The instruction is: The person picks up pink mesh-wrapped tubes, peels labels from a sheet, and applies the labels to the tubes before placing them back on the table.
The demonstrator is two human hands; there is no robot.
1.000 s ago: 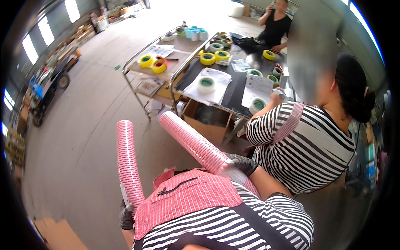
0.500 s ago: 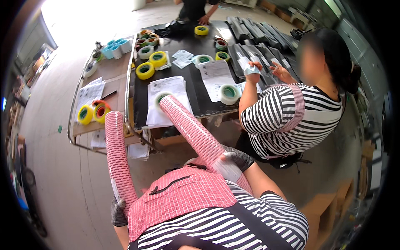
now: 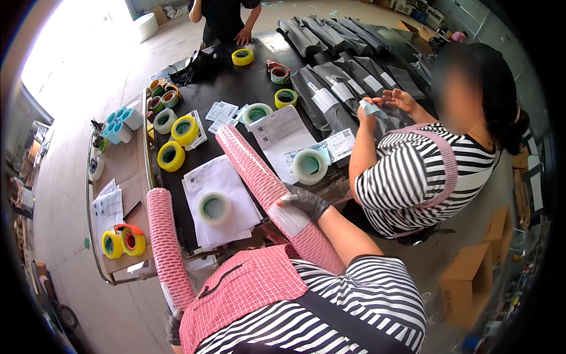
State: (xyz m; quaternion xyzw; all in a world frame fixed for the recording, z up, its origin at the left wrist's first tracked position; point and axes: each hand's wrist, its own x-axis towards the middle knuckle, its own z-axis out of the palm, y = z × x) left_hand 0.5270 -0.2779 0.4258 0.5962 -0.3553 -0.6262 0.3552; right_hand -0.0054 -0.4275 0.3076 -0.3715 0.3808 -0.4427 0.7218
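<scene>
Two long pink patterned rolls in clear wrap are in my gloved hands. My left hand (image 3: pixel 173 326), low at the left, is closed round the bottom of the left roll (image 3: pixel 164 242), which stands nearly upright beside my apron; its fingers are partly hidden. My right hand (image 3: pixel 305 203) grips the right roll (image 3: pixel 253 162) near a white label (image 3: pixel 292 221). That roll slants up to the left, its far end over the black table (image 3: pixel 230 74). Left of it, a clear tape roll (image 3: pixel 214 207) lies on a stack of printed sheets (image 3: pixel 236 227).
Several yellow tape rolls (image 3: pixel 171 156) and blue rolls (image 3: pixel 121 125) lie about. Grey plastic packages (image 3: pixel 336 97) cover the table's far right. A co-worker in stripes (image 3: pixel 407 171) holds a light blue slip at my right; another person (image 3: pixel 227 20) stands across. Cardboard boxes (image 3: pixel 469 283) sit lower right.
The table now appears nearer and lower left in the view. The right roll's far end has come over the table beside the paper stack. Both hands keep their hold.
</scene>
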